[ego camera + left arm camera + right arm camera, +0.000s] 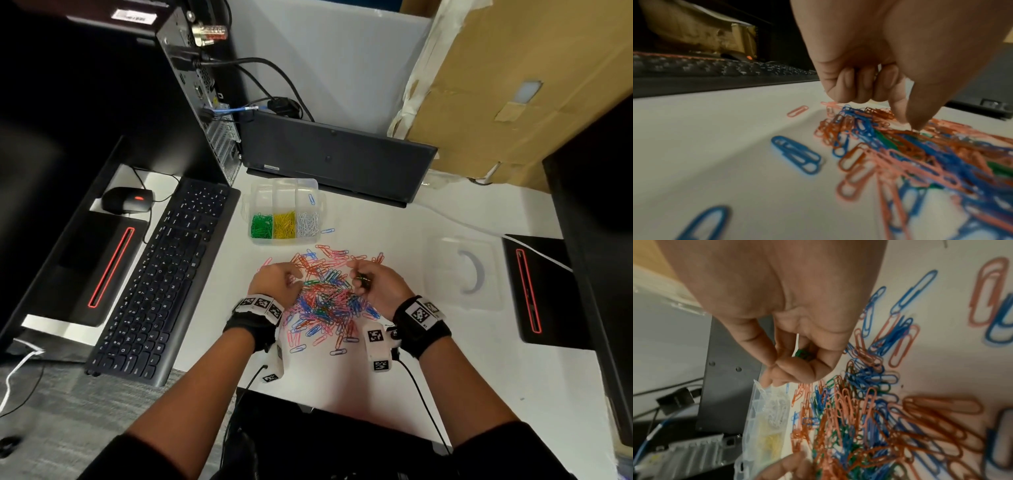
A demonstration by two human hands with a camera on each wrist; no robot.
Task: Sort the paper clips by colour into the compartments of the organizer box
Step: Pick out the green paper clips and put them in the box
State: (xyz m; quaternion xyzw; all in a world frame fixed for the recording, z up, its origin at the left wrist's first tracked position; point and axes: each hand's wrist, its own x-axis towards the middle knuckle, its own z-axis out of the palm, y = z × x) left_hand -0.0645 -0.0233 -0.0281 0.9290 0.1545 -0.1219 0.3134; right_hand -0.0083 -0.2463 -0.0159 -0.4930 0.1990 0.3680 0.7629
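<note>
Clear plastic organizer box (287, 187): green, yellow, white clips fill its near row. Just before it, tangled wire paper clips (325, 298), glossy. Left hand (274, 281) pinches into pile; right hand (380, 284) curled around green clips (800, 353).

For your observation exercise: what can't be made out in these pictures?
- Right hand: its curled fingers hide most of its green clips; number unclear.
- Left hand: the fingertips cover any pinched clip.
- Organizer box: back compartments too small in head view.
</note>
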